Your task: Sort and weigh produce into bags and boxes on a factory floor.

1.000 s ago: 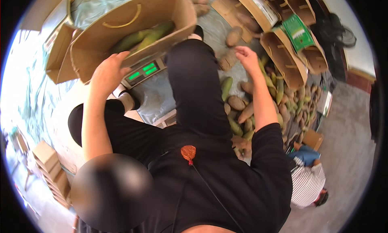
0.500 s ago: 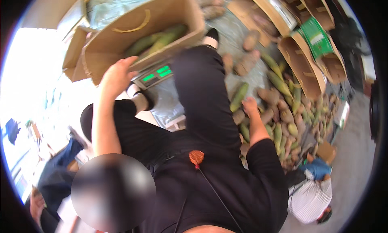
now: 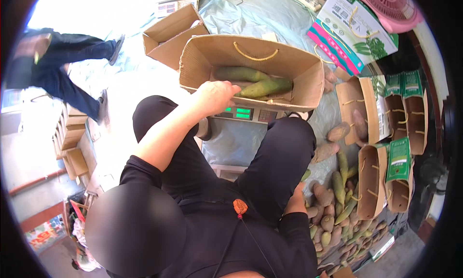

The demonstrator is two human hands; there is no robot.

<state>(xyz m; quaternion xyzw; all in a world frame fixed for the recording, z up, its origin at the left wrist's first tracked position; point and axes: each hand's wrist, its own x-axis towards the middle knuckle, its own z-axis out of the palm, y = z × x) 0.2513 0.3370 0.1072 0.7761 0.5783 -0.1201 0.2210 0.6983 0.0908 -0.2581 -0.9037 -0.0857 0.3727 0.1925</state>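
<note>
An open cardboard carrier box point(image 3: 255, 48) with a rope handle lies on its side before me on a digital scale point(image 3: 245, 113) with a lit green display. Long green radishes point(image 3: 264, 88) rest inside the box. My left hand point(image 3: 215, 98) is at the box's near rim, its fingers curled over the edge. Down beside my right knee, my right hand point(image 3: 296, 193) is partly hidden by the thigh. A green radish point(image 3: 306, 174) shows just past its fingertips; whether the hand grips it cannot be seen.
A heap of brownish roots point(image 3: 328, 222) and green radishes spreads at the right. Several open carrier boxes point(image 3: 371, 181) stand beyond it. A printed white box point(image 3: 357, 24) and a pink fan point(image 3: 388, 5) are far right. Another person's legs point(image 3: 72, 61) show at left; a smaller box point(image 3: 173, 32) is behind.
The view has swung, so the box and scale appear farther right and lower. My left hand stays at the box's rim. My right hand is now more hidden behind my thigh.
</note>
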